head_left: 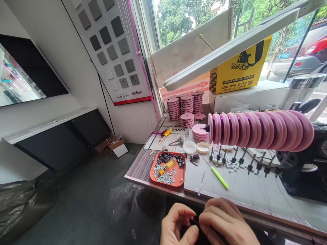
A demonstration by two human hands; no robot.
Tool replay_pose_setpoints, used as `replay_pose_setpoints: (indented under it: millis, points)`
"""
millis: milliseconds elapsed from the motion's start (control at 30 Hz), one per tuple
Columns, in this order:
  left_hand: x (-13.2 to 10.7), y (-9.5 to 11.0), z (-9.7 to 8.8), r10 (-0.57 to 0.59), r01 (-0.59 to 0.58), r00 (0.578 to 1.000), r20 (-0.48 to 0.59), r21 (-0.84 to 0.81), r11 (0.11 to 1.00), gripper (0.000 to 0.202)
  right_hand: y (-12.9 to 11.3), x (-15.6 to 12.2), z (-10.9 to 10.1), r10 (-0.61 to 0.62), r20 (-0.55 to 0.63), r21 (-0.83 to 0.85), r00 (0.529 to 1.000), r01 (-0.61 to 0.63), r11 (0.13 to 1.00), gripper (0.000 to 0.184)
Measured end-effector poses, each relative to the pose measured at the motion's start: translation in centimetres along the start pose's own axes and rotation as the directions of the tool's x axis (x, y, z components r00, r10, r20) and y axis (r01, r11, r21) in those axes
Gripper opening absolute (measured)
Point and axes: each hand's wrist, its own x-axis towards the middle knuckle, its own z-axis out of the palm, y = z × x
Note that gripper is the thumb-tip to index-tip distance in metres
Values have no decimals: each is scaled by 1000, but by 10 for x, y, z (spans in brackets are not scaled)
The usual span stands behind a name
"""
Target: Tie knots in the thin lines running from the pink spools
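Note:
At the bottom of the head view, in front of the table's near edge, my left hand [177,224] and my right hand [224,219] meet with curled fingers. Something small and dark shows between their fingertips, too hidden to name. Just beyond them on the table lies a hook-like tool with a bright green handle [219,177]. A thin metal piece [201,183] rests to its left. An orange tray [152,175] holds small black parts, many small silvery-blue pieces and a yellow knife-like tool [167,165].
A row of pink discs [258,131] extends from a black machine [301,177] on the right. Black fittings with wires [251,164] and white beads lie below it. Stacked pink discs [187,103], two round lids [189,147] and a yellow box [237,68] stand farther back. A white lamp arm [230,47] crosses above.

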Motion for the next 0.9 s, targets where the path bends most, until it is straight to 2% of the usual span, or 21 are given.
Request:
replay_pose_setpoints:
  millis: [67, 133, 267, 467, 733, 900]
  points:
    - [2, 12, -13, 65, -78, 996, 69, 201, 977, 29, -1, 0, -1, 0, -2, -1, 1000, 0, 1000, 16]
    - [4, 25, -22, 138, -188, 978, 157, 373, 908, 21, -2, 1, 0, 0, -6, -4, 1000, 0, 1000, 18]
    - [6, 44, -27, 191, -320, 942, 277, 565, 761, 6, -3, 2, 2, 3, -18, -11, 1000, -3, 1000, 19]
    - [6, 47, -25, 235, -420, 904, 358, 640, 643, 10, -5, 1, 2, 14, -14, 6, 1000, -14, 1000, 20]
    - [5, 47, -24, 279, -475, 880, 385, 669, 572, 14, -6, 0, 4, 30, 3, 5, 1000, -30, 1000, 19]
    - [3, 40, -25, 363, -523, 849, 383, 709, 474, 17, -5, -1, 4, 38, 0, 9, 999, -38, 999, 20]
